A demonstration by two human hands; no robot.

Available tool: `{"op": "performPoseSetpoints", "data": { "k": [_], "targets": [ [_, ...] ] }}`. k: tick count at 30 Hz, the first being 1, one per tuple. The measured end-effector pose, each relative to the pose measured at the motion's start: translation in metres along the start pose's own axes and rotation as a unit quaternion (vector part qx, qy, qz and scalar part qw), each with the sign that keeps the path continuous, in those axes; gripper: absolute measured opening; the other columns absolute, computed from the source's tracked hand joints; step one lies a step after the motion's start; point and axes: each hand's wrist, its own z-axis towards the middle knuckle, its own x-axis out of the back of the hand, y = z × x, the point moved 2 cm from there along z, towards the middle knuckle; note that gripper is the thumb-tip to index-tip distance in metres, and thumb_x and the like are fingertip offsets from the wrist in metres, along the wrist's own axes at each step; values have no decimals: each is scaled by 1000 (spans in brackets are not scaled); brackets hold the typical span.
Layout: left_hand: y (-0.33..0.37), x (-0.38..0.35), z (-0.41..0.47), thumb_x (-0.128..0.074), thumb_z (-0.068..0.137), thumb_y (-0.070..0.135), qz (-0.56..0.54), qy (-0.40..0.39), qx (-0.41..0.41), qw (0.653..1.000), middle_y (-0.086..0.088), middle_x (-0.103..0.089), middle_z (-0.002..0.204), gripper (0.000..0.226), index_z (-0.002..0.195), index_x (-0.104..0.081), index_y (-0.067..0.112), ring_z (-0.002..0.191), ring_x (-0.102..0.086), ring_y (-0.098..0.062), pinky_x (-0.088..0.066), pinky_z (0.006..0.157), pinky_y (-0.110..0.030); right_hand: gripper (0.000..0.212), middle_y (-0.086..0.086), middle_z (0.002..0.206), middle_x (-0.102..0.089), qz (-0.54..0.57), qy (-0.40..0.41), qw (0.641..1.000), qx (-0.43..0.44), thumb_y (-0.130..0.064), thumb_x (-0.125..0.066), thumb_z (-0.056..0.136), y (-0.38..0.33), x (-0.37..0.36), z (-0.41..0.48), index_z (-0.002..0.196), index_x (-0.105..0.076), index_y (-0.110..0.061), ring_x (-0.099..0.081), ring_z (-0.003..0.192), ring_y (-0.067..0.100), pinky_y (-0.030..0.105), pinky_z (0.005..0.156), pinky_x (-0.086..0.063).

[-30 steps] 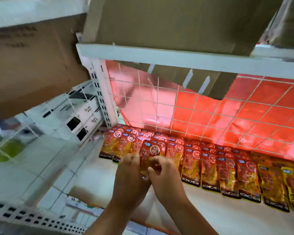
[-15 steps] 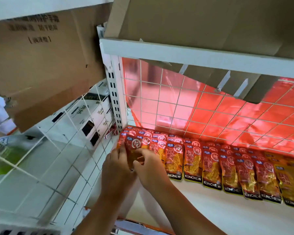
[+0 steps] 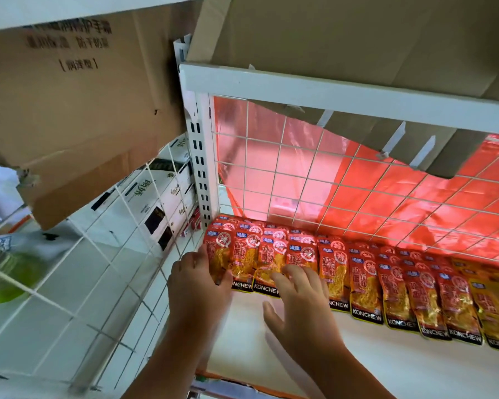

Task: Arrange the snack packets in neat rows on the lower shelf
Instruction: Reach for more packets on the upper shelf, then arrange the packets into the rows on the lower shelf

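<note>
My hands are coming apart, with the end packet (image 3: 217, 262) now lying leftmost on the lower shelf (image 3: 329, 367). My left hand (image 3: 198, 286) is pinching it and my right hand (image 3: 303, 309) is spreading flat-fingered over the neighbouring packets (image 3: 271, 263). I'm squaring bottom edges gently, keeping overlaps even.

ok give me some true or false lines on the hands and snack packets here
1. The snack packets stand upright in a bin. False: they lie overlapping in rows on the lower shelf.
2. The left hand has its grip on the leftmost packet. True.
3. The right hand is balled into a fist. False: its fingers are spread, tips on the packets.
4. A red sheet shows behind the wire grid. True.
5. A cardboard box sits on the shelf above. True.
</note>
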Motion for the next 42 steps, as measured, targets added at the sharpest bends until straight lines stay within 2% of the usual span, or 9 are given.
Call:
{"op": "performPoseSetpoints", "data": {
  "k": [6,11,17,23,31,34,38,42],
  "targets": [
    [-1,1,0,-69,81,63,5,-3,6,1000,-10,-63,123,82,145,-52,15,112,-57,-29,-55,92,-44,43,-3,116,-60,-16,26,999,-42,-46,-59,80,36,-10,-29,116,-65,-23,-51,109,22,45,88,-50],
    [-3,1,0,-74,77,60,1,-5,10,1000,-11,-64,119,83,143,-53,15,108,-58,-29,-56,89,-44,45,-2,116,-60,-23,31,998,-58,-39,-75,78,43,-8,-27,119,-67,-21,-53,107,22,43,88,-49],
    [-2,3,-2,-81,74,55,-12,-2,8,1000,-12,-65,115,81,140,-57,14,105,-59,-31,-54,87,-43,46,-3,117,-60,-14,40,997,-64,-39,-74,80,43,-4,-23,122,-66,-23,-53,109,21,42,89,-49],
    [-3,4,-3,-77,73,62,-17,-4,11,1000,-10,-63,118,85,142,-54,17,107,-58,-28,-54,87,-41,44,-4,116,-61,-17,51,996,-76,-38,-74,81,46,2,-22,120,-66,-22,-53,107,20,43,91,-50],
    [0,6,-2,-74,75,66,-27,-5,16,1000,-13,-60,127,90,147,-47,20,116,-56,-33,-54,92,-46,40,-3,114,-60,-3,68,993,-95,-37,-70,82,53,12,-32,118,-66,-21,-54,106,22,44,89,-49],
    [1,10,-3,-73,75,66,-29,0,19,999,-14,-57,132,92,150,-43,22,119,-55,-35,-54,94,-48,39,-2,112,-59,-2,95,992,-77,-34,-72,82,59,15,-42,116,-66,-19,-55,103,24,42,85,-45],
    [16,21,-6,-73,78,62,-34,35,-16,999,-13,-58,134,83,146,-46,22,119,-55,-34,-53,92,-51,42,-1,113,-57,2,114,991,-63,-44,-56,85,69,27,-52,117,-62,-19,-53,106,25,46,91,-45],
    [55,42,-13,-56,83,64,-72,54,-65,994,-10,-55,136,75,145,-45,24,124,-51,-34,-48,97,-51,48,0,125,-53,25,119,991,-62,-49,-51,84,77,59,-53,123,-58,-21,-50,120,29,51,101,-44]
  ]
}}
